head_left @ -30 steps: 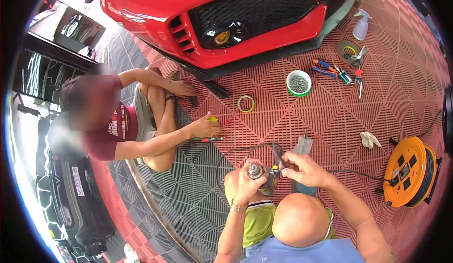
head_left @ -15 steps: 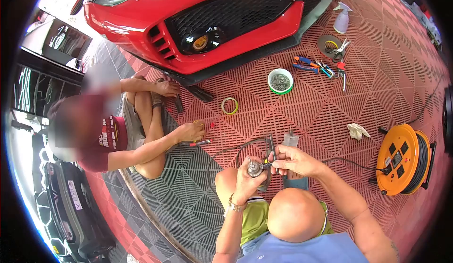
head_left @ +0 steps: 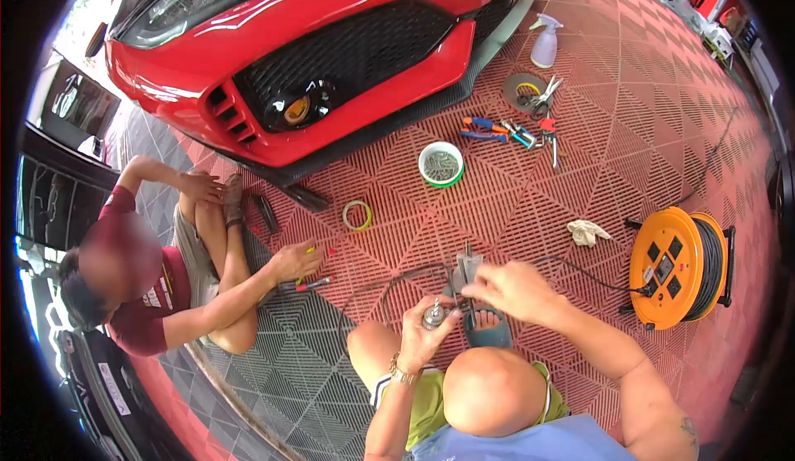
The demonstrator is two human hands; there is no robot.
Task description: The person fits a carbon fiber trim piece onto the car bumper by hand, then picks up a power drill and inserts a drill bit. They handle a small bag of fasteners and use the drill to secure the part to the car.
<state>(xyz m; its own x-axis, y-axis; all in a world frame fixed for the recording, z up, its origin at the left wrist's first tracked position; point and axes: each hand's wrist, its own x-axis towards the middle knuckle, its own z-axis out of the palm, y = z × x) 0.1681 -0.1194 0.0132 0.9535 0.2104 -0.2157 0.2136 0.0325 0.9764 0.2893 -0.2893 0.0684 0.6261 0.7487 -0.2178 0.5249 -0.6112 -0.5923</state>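
My left hand (head_left: 421,338) is wrapped around a power drill near its metal chuck (head_left: 433,315), which points up toward me. Most of the drill body is hidden behind my hand and knee. To the right of the chuck and apart from it, my right hand (head_left: 520,289) has its fingers curled together, slightly blurred; what they hold, if anything, I cannot make out. Just beyond those fingertips is a clear plastic packet (head_left: 469,264), partly covered by the hand. A sandalled foot (head_left: 487,328) is below it.
A co-worker (head_left: 137,283) sits at left, one hand near a marker-like tool (head_left: 313,284). Around lie a tape roll (head_left: 358,216), a tub of screws (head_left: 440,165), pliers (head_left: 484,130), scissors (head_left: 542,101), a spray bottle (head_left: 545,40), a cloth (head_left: 588,232) and a cable reel (head_left: 662,266). A red car bumper (head_left: 356,122) stands ahead.
My right hand has moved away from the chuck, where it held a dark T-handled chuck key against it. The co-worker's far hand has drawn back toward their knee. My view has shifted right.
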